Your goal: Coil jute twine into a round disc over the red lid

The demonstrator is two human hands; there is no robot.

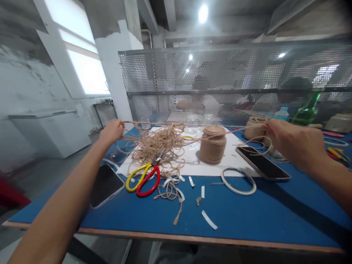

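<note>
My left hand (pixel 113 130) is closed on jute twine at the left, above the table. Across from it, my right hand (pixel 291 137) pinches the same kind of twine (pixel 220 125), which stretches between both hands. Beneath the stretched strand lies a tangled heap of twine (pixel 158 143). A jar wrapped in twine (pixel 212 146) stands upright on a white sheet (pixel 189 168), right of the heap. Scissors with one yellow and one red handle (pixel 147 179) rest at the heap's near edge. A loose loop of twine hangs by my right hand.
Phones lie at left (pixel 106 185) and right (pixel 262 163). A roll of white tape (pixel 238 181) and paper scraps (pixel 209 220) are on the blue table (pixel 247 223). Glass jars (pixel 191 123), another wrapped jar (pixel 255 128) and a green bottle (pixel 306 110) stand behind. People sit beyond a perforated screen (pixel 165 80).
</note>
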